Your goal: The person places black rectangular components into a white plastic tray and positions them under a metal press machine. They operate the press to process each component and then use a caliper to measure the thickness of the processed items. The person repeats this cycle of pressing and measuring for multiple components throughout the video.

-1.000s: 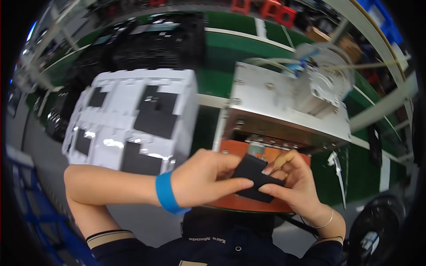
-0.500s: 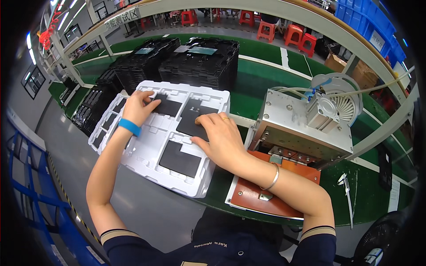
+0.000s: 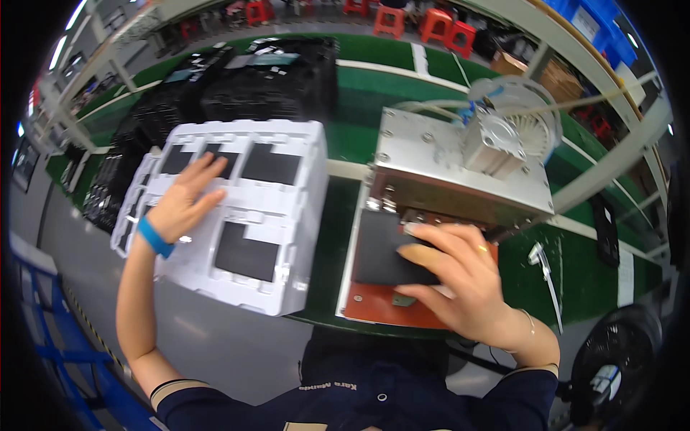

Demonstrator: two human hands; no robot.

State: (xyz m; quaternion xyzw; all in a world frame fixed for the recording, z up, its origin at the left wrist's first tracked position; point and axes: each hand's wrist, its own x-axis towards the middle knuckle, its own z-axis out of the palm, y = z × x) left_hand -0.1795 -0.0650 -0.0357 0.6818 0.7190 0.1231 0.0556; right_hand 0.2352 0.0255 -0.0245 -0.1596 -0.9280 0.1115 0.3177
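Observation:
A flat black L-shaped piece (image 3: 379,251) is in my right hand (image 3: 460,276), pinched at its right side between thumb and fingers. It lies over the orange base plate (image 3: 366,305) of the metal press; whether it touches the plate I cannot tell. My left hand (image 3: 187,197), fingers spread, rests over the white plastic tray (image 3: 194,269), its fingertips at a black piece (image 3: 228,167) in the far row. Two other black pieces sit in the tray's pockets: one at the far right (image 3: 272,167) and an L-shaped one nearer me (image 3: 246,251).
The silver press (image 3: 424,136) with its air cylinder (image 3: 496,147) stands behind the base plate. Stacks of black trays (image 3: 269,86) rise behind the white tray. A caliper (image 3: 548,280) lies at the right, with a black fan (image 3: 618,359) near the bench edge.
My right hand has carried a black piece from the tray rightward to the press's base plate. My left hand has opened over the tray. The whole view has shifted rightward.

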